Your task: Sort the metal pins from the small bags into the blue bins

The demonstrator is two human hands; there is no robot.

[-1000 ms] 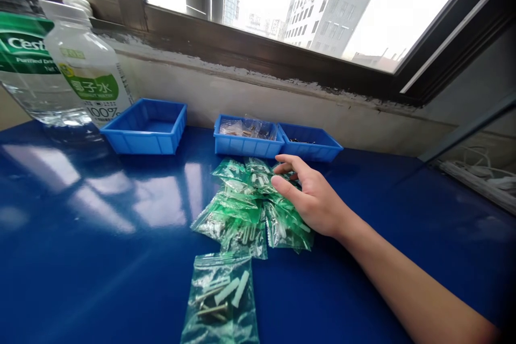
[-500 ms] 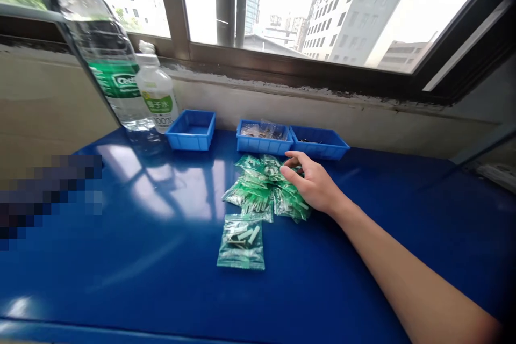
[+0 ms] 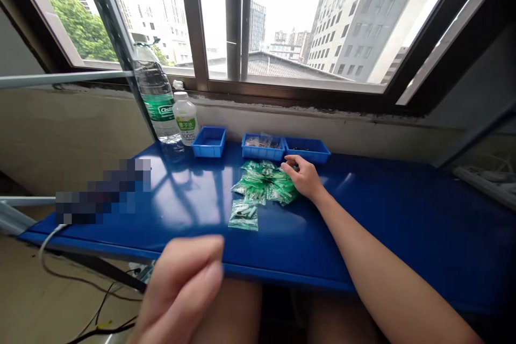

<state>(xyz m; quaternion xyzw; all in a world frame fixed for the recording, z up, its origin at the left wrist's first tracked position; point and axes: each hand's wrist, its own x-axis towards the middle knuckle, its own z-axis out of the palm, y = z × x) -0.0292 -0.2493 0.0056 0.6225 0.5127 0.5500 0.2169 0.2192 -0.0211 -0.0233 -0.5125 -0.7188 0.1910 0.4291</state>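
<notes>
Several clear green-tinted packets (image 3: 262, 180) lie in a heap on the blue table (image 3: 322, 242). My right hand (image 3: 302, 174) hovers at the heap's right edge, fingers bent and thumb apart, nothing visible between them. Whether it touches the packets, I cannot tell. In front of the heap lies one separate packet (image 3: 243, 215) with white plugs and screws inside. Close to the camera, before the table's front edge, my left hand (image 3: 181, 285) is curled closed, thumb pressed by the index finger. It looks slightly blurred, and nothing sticks out of it.
Behind the heap stand a blue bin of small bagged parts (image 3: 263, 153) and a blue bin with dark pieces (image 3: 308, 156). Further left are another blue bin (image 3: 208, 149), a coconut-water bottle (image 3: 186, 121) and a large water bottle (image 3: 159, 102). A pixelated dark object (image 3: 105, 193) lies left.
My left hand has come into view at the bottom, closed. The view has shifted back, showing more of the table's front edge and floor. My right hand stays by the heap.
</notes>
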